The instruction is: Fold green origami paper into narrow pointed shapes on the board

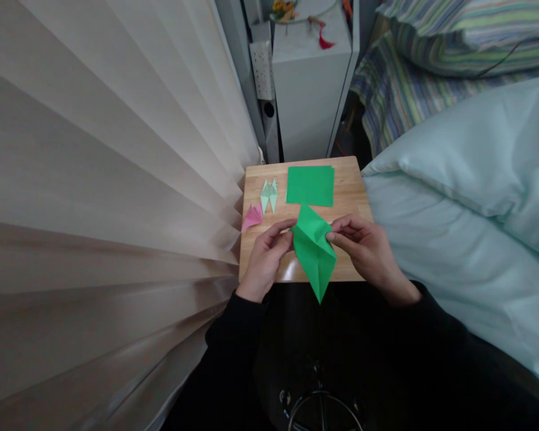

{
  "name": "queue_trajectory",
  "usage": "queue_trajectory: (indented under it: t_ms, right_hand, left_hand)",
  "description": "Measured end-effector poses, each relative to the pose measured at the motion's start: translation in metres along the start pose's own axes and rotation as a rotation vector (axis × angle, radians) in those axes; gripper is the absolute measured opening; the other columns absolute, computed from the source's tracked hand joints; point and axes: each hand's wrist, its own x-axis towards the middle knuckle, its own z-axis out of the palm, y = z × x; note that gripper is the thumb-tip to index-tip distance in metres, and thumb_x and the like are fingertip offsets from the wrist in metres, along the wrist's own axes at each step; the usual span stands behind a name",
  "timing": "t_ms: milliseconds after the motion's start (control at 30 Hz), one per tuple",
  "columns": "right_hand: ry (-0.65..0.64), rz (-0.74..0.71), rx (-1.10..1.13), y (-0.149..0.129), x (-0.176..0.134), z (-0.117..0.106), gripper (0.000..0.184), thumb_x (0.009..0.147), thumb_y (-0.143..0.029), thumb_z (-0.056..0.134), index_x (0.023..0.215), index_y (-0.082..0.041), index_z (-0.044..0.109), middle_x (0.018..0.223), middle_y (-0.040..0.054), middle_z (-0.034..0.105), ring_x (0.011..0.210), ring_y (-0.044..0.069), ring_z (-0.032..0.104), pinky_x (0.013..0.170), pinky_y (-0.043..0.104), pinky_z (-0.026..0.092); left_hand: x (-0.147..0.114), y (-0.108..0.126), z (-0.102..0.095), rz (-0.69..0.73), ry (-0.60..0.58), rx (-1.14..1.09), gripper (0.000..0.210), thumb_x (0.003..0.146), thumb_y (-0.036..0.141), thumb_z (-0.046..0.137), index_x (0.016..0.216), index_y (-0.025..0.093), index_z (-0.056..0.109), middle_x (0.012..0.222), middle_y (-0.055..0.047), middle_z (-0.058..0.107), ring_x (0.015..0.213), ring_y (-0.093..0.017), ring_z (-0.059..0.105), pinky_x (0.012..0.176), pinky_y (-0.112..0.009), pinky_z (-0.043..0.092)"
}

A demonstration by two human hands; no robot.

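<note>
Green folded paper [314, 251] is hanging between left hand [266, 256] and right hand [372, 250], both pinching its opposite edges, while green paper sheets [310, 185] are lying just beyond the hands on the counter [349, 187].

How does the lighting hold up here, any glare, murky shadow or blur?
Head view: dim, soft light, with a bright glare patch near the front edge of the wooden table; head view: deep shadow below it, where the black sleeves nearly merge with the background; head view: the folded green paper shows readable creases, without obvious motion blur.
</note>
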Motion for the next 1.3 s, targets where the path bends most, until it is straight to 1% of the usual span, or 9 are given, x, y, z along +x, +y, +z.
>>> queue_trajectory:
  t_ms: [100, 200, 300, 433, 600, 767, 967, 1133, 1300]
  right_hand:
    - [0.038, -0.116, -0.202, -0.001, 0.001, -0.005, 0.01, 0.084, -0.03, 0.08, 0.085, -0.025, 0.072, 0.093, 0.0021, 0.075, 0.09, 0.02, 0.067, 0.08, 0.037, 0.049]
    - [0.039, -0.196, -0.317, -0.004, 0.001, -0.008, 0.007, 0.086, -0.027, 0.077, 0.084, -0.024, 0.071, 0.093, 0.0025, 0.073, 0.084, 0.019, 0.064, 0.071, 0.035, 0.045]
    - [0.016, -0.187, -0.309, -0.005, 0.001, -0.007, 0.006, 0.088, -0.026, 0.074, 0.086, -0.023, 0.068, 0.088, 0.0019, 0.069, 0.075, 0.017, 0.061, 0.067, 0.034, 0.046]
    - [-0.006, -0.271, -0.426, -0.007, -0.001, -0.004, 0.005, 0.093, -0.022, 0.068, 0.089, -0.025, 0.067, 0.092, 0.0037, 0.071, 0.082, 0.02, 0.064, 0.071, 0.037, 0.051]
    - [-0.099, -0.472, -0.594, -0.011, -0.005, -0.002, 0.014, 0.099, -0.019, 0.059, 0.092, -0.026, 0.068, 0.092, 0.0052, 0.071, 0.089, 0.023, 0.066, 0.078, 0.041, 0.052]
    - [-0.172, -0.513, -0.606, -0.014, -0.01, 0.004, 0.016, 0.102, -0.02, 0.056, 0.095, -0.028, 0.068, 0.096, 0.005, 0.073, 0.091, 0.023, 0.066, 0.084, 0.043, 0.053]
    - [-0.149, -0.422, -0.604, -0.013, -0.014, 0.014, 0.007, 0.099, -0.028, 0.064, 0.103, -0.024, 0.067, 0.102, 0.009, 0.073, 0.097, 0.026, 0.067, 0.085, 0.043, 0.053]
    - [0.002, -0.202, -0.575, -0.008, -0.013, 0.017, 0.012, 0.096, -0.028, 0.064, 0.089, -0.019, 0.069, 0.087, 0.0078, 0.073, 0.08, 0.022, 0.066, 0.069, 0.036, 0.05]
    - [0.032, -0.052, -0.508, -0.01, -0.012, 0.018, 0.019, 0.093, -0.031, 0.061, 0.084, -0.017, 0.071, 0.078, 0.005, 0.07, 0.068, 0.017, 0.061, 0.061, 0.031, 0.043]
  left_hand:
    - [0.001, 0.001, -0.001, 0.121, 0.051, 0.211, 0.024, 0.083, 0.036, 0.08, 0.104, 0.024, 0.081, 0.117, -0.006, 0.075, 0.106, -0.019, 0.067, 0.092, -0.028, 0.052]
    - [0.001, 0.003, -0.002, 0.188, 0.103, 0.351, 0.019, 0.082, 0.033, 0.081, 0.099, 0.024, 0.083, 0.108, -0.005, 0.075, 0.09, -0.016, 0.066, 0.08, -0.025, 0.052]
    - [-0.001, 0.002, -0.001, 0.112, 0.061, 0.264, 0.026, 0.084, 0.039, 0.079, 0.104, 0.023, 0.082, 0.113, -0.006, 0.075, 0.081, -0.014, 0.065, 0.069, -0.025, 0.052]
    - [-0.003, 0.0, 0.002, 0.034, -0.021, 0.063, 0.037, 0.087, 0.05, 0.075, 0.11, 0.021, 0.079, 0.136, -0.011, 0.069, 0.109, -0.024, 0.069, 0.085, -0.032, 0.059]
    - [-0.004, -0.001, 0.005, -0.028, -0.099, 0.09, 0.035, 0.086, 0.045, 0.079, 0.108, 0.018, 0.079, 0.118, -0.009, 0.076, 0.112, -0.024, 0.069, 0.103, -0.038, 0.054]
    - [-0.009, 0.001, 0.008, -0.201, -0.165, -0.077, 0.035, 0.087, 0.047, 0.078, 0.11, 0.02, 0.078, 0.117, -0.009, 0.076, 0.107, -0.024, 0.069, 0.094, -0.042, 0.059]
    - [-0.007, -0.004, 0.009, -0.13, -0.095, 0.031, 0.043, 0.086, 0.053, 0.077, 0.113, 0.019, 0.077, 0.123, -0.01, 0.075, 0.117, -0.027, 0.067, 0.104, -0.045, 0.055]
    - [-0.001, -0.011, 0.007, 0.102, -0.114, 0.336, 0.049, 0.088, 0.05, 0.075, 0.126, 0.02, 0.073, 0.147, -0.011, 0.063, 0.14, -0.031, 0.054, 0.121, -0.047, 0.039]
    - [-0.001, -0.011, 0.006, 0.165, -0.109, 0.423, 0.046, 0.092, 0.044, 0.071, 0.131, 0.019, 0.07, 0.146, -0.013, 0.063, 0.139, -0.031, 0.055, 0.12, -0.048, 0.041]
